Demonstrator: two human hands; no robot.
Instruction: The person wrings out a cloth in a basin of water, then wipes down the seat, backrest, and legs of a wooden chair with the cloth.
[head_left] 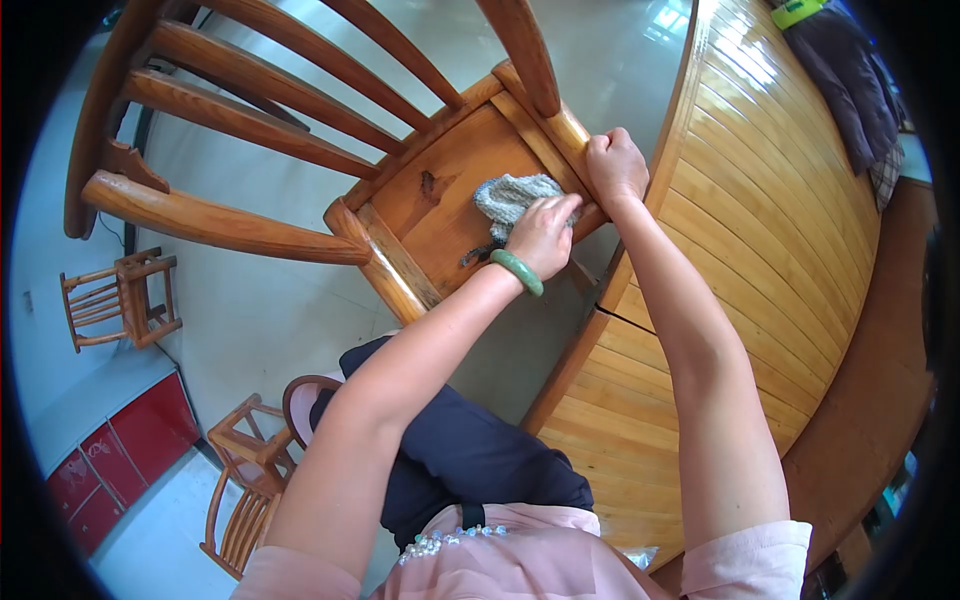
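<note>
A brown wooden chair (415,235) with a slatted back stands before me, its seat beside the table's edge. My left hand (543,238), a green bangle at its wrist, presses a bunched grey cloth (512,200) onto the seat near the edge closest to the table. Its fingers are bent over the cloth and partly hide it. My right hand (615,166) is closed around the chair's light-coloured edge rail, close to the corner. Dark marks show in the seat's wood.
A large table (740,210) of light wooden strips runs along my right. Dark clothing (838,85) lies at its far end. Smaller-looking wooden chairs (125,300) stand on the pale floor to the left, near a cabinet with red doors (150,435).
</note>
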